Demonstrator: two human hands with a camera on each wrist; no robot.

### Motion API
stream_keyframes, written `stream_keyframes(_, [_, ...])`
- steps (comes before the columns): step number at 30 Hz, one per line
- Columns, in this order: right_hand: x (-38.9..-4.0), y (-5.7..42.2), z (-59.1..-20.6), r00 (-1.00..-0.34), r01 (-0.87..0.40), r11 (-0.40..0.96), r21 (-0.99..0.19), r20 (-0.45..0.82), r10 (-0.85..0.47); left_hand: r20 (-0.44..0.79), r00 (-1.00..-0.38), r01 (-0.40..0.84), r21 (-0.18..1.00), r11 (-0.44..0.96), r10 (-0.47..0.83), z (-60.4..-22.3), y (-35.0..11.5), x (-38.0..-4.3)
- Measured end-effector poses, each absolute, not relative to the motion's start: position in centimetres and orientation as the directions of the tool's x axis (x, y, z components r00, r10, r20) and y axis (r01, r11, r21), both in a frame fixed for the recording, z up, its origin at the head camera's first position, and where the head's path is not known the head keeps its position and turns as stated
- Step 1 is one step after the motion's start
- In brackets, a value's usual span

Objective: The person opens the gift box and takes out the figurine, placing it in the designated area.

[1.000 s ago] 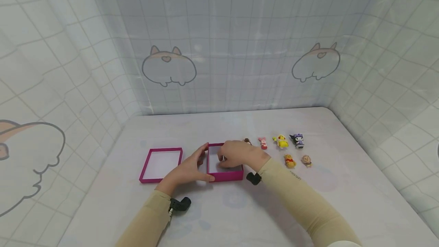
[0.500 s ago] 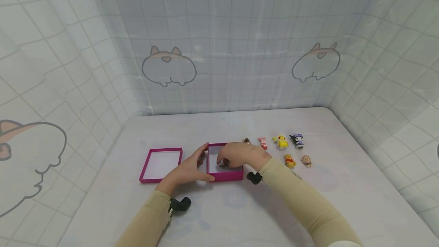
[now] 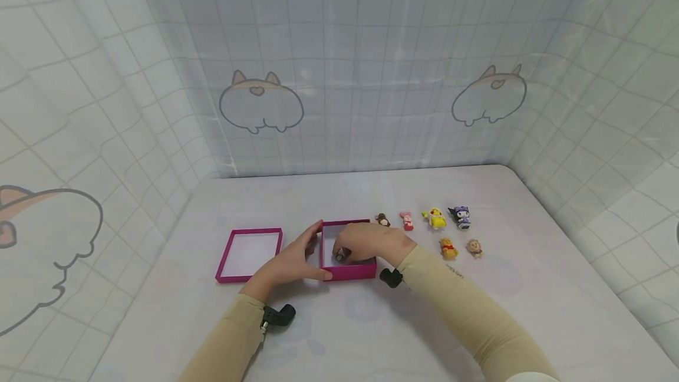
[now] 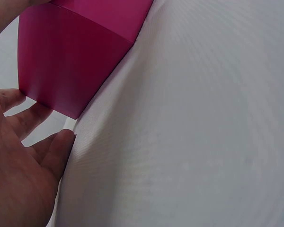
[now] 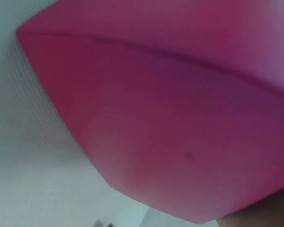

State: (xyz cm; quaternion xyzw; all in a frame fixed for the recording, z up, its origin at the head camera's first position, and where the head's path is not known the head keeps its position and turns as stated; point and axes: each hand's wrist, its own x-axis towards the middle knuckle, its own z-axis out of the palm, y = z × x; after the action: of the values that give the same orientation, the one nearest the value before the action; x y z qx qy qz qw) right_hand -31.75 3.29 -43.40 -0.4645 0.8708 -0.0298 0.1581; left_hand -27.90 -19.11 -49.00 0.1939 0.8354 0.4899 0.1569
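Note:
A magenta box [image 3: 351,273] with a pale inside stands open-topped at mid-table. My left hand [image 3: 290,263] spans its left side, thumb at the front corner and fingers at the back corner. In the left wrist view, fingers of this hand [image 4: 19,161] touch the edge of the box [image 4: 61,56]. My right hand [image 3: 366,241] reaches into the box from the right, and its fingertips pinch a small dark brown-grey object [image 3: 342,254], mostly hidden. The outer walls of the box [image 5: 156,118] fill most of the right wrist view.
A shallow magenta-rimmed lid [image 3: 249,280] lies inside-up to the left. Small toy figures stand or lie to the right: a brown one [image 3: 382,220], a pink one [image 3: 406,221], a yellow one [image 3: 436,219], a purple-black one [image 3: 461,217], a bear [image 3: 448,249] and a tan one [image 3: 474,248].
My right hand has shifted slightly left and lower inside the box, and the small dark object now shows at its fingertips. The left hand stays on the box.

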Motion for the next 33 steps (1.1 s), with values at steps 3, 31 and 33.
stream_keyframes(3, [-31.8, 3.3, -43.6, -0.512, -0.803, 0.559, -0.206, -0.240, -0.825, -0.081, -0.878, 0.160, 0.880, 0.448, 0.472, -49.0, -19.1, -27.9])
stream_keyframes(31, [-32.2, 6.1, -42.1, -0.613, -0.726, 0.581, -0.369, -0.036, -0.789, -0.066, -0.864, 0.183, 0.883, 0.433, 0.500, -49.2, -19.2, -28.1])
stream_keyframes(33, [-32.1, 6.8, -41.7, -0.631, -0.718, 0.586, -0.375, -0.003, -0.776, -0.066, -0.863, 0.183, 0.883, 0.432, 0.501, -49.2, -19.2, -28.1])
